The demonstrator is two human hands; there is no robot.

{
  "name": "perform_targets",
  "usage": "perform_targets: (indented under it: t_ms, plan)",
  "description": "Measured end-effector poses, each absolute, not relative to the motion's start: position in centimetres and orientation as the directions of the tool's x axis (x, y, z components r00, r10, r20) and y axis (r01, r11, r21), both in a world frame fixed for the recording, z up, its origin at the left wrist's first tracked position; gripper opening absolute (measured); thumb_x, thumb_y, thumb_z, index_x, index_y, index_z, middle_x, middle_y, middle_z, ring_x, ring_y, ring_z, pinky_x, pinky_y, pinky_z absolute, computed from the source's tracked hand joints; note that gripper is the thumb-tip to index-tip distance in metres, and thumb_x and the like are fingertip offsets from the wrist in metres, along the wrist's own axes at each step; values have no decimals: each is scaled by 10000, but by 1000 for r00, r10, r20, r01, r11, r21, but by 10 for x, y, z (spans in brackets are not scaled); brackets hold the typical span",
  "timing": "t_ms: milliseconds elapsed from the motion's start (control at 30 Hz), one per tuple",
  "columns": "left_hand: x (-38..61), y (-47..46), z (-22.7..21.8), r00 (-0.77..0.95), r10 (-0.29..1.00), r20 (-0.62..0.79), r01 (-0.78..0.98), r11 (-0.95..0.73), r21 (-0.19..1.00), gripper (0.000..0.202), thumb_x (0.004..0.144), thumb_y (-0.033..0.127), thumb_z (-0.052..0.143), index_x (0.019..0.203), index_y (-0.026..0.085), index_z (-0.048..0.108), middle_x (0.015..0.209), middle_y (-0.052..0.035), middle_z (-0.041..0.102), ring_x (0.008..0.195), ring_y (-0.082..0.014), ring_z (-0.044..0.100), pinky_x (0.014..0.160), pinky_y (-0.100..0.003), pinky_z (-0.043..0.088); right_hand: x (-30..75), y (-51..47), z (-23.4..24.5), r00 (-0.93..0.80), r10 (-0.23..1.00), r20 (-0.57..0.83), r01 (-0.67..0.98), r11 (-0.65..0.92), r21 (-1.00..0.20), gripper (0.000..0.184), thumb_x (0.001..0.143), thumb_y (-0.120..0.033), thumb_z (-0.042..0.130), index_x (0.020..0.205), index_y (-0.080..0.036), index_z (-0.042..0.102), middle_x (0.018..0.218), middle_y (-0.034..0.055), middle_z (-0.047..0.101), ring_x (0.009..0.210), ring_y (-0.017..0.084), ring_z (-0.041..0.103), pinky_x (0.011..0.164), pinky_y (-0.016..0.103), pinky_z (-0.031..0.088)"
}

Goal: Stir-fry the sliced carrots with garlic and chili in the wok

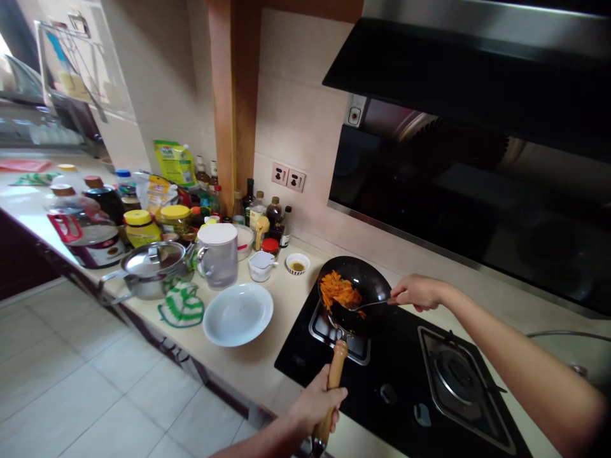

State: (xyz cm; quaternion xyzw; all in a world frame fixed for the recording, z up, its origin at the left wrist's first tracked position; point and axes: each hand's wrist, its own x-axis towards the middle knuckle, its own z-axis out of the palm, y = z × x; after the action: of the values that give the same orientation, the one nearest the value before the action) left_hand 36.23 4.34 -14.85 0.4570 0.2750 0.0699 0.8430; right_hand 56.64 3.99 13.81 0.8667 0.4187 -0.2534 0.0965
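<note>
My left hand (317, 404) is wrapped round the wooden handle (338, 362) of a black wok (370, 280). The wok sits over the left burner (317, 324) and looks tipped to the left. Orange strips of food, like cut carrot (338, 289), are gathered on its left side. From the right, my right hand (420, 292) reaches over the hob, closed on the grip of a thin metal spatula (370, 305). The spatula's head is partly hidden among the orange strips. Left of the hob, a pale blue plate (238, 315) lies on the counter.
A small bowl of brown sauce (297, 264), a lidded pitcher (218, 257), a green-white cloth (182, 305) and a steel pot (153, 267) stand leftward. Bottles (274, 216) line the wall. The right burner (456, 369) is beside a glass lid (577, 356). A range hood (429, 57) overhangs.
</note>
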Motion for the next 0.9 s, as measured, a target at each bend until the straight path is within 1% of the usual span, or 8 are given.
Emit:
perform_targets:
  t_ms: [100, 267, 333, 467, 533, 700, 800, 900]
  plan:
    - [362, 44, -147, 838, 366, -405, 142, 571, 809, 459, 669, 390, 660, 978, 229, 361, 512, 113, 447, 353, -55, 403, 355, -174, 340, 579, 24, 148, 533, 686, -496, 732, -668, -137, 217, 754, -262, 509, 808, -227, 715, 342, -49, 390, 315, 75, 311, 357, 208, 216]
    - [363, 43, -150, 828, 376, -416, 149, 567, 810, 509, 655, 402, 659, 1012, 224, 342, 514, 116, 449, 347, -61, 401, 340, -177, 342, 571, 19, 153, 458, 627, -630, 749, -654, -107, 169, 716, -248, 584, 802, -199, 721, 315, -46, 414, 268, 67, 280, 309, 189, 188]
    - [364, 43, -151, 828, 378, -415, 148, 566, 811, 537, 647, 407, 663, 1030, 222, 335, 520, 115, 455, 350, -60, 404, 342, -177, 349, 563, 25, 137, 396, 658, -640, 740, -642, -201, 126, 722, -219, 611, 787, -181, 712, 313, -44, 431, 256, 66, 308, 298, 174, 192]
    - [364, 42, -152, 832, 371, -413, 147, 570, 808, 543, 645, 416, 665, 1025, 219, 331, 514, 117, 450, 349, -59, 396, 340, -176, 345, 557, 30, 79, 521, 665, -535, 278, -725, -630, 57, 793, -184, 588, 752, -171, 626, 327, -66, 423, 224, 39, 274, 273, 144, 98]
    - [364, 42, -152, 833, 373, -408, 139, 572, 808, 541, 645, 423, 664, 1022, 219, 332, 505, 120, 444, 343, -61, 389, 333, -176, 338, 560, 24, 50, 580, 616, -533, 65, -687, -724, 105, 868, -233, 506, 791, -182, 556, 380, -75, 434, 241, 17, 233, 276, 128, 70]
    - [365, 42, -153, 829, 379, -411, 147, 562, 814, 530, 635, 442, 670, 988, 226, 339, 505, 119, 445, 346, -63, 392, 327, -178, 342, 559, -18, 2, 593, 556, -582, -276, -539, -796, 224, 953, -301, 334, 853, -159, 475, 531, -63, 436, 342, -9, 298, 316, 71, 202]
    - [366, 42, -153, 817, 383, -430, 156, 571, 806, 560, 630, 456, 679, 1006, 226, 334, 499, 123, 440, 346, -62, 392, 331, -173, 335, 547, -52, -18, 580, 527, -621, -556, -301, -775, 163, 917, -230, 437, 856, -106, 523, 617, 14, 536, 449, 17, 463, 371, 79, 337]
    - [366, 41, -154, 819, 388, -423, 144, 575, 805, 577, 635, 458, 679, 1032, 224, 332, 497, 125, 434, 347, -58, 391, 332, -163, 320, 533, -94, -29, 614, 540, -576, -579, -188, -794, 100, 852, -188, 549, 853, -90, 571, 654, 46, 584, 472, 31, 479, 349, 85, 307]
